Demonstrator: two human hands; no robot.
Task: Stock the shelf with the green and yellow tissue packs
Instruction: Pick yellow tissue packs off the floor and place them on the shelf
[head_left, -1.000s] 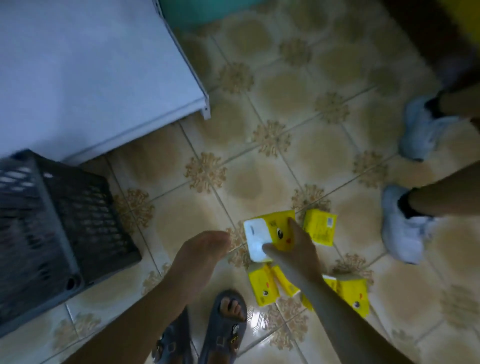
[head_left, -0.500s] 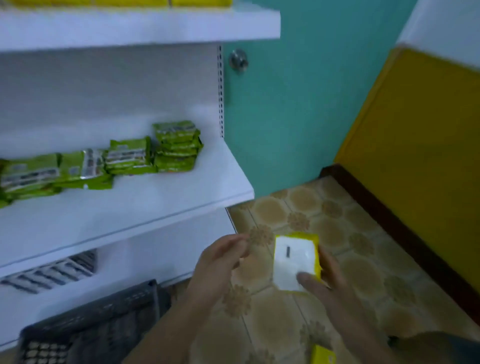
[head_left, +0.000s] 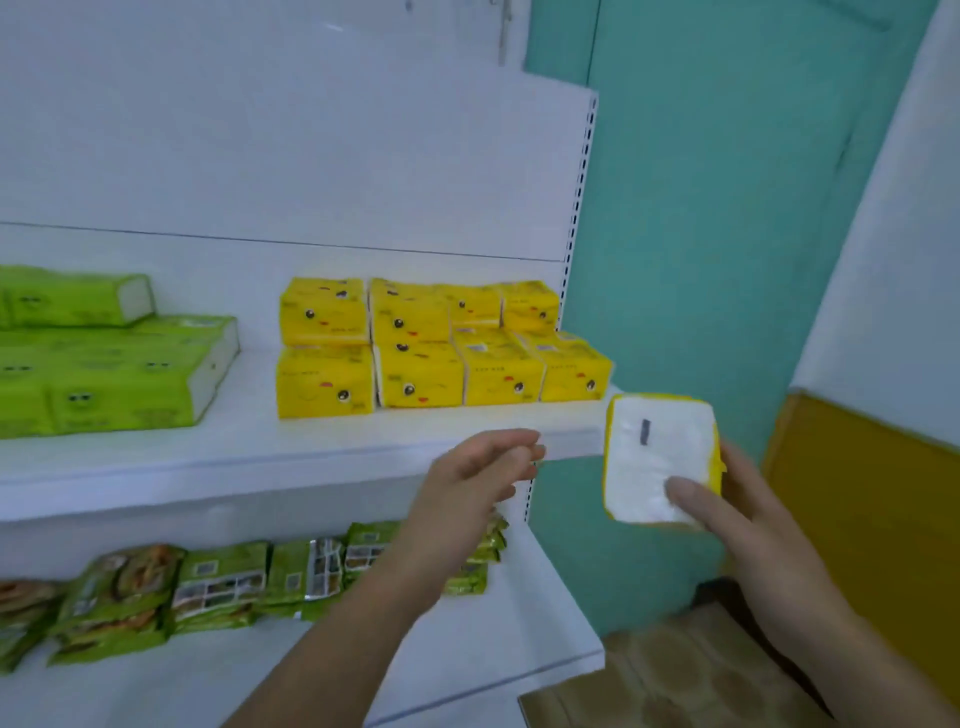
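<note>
Shelf (head_left: 260, 467): eight yellow packs (head_left: 421, 374) in two tiers; green packs (head_left: 119, 379) left, count unclear. Right hand (head_left: 753, 525) fingers grip a ninth pack (head_left: 654, 457), white face showing. Left hand (head_left: 467, 483) fingers loose.

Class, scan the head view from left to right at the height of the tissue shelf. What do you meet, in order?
First the green tissue packs → stacked yellow tissue packs → single yellow pack in the grip of the right hand → yellow wall panel.

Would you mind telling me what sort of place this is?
Probably a small shop: white slotted shelving, stacked yellow tissue packs beside green tissue packs, and green foil packets on the shelf below.
</note>
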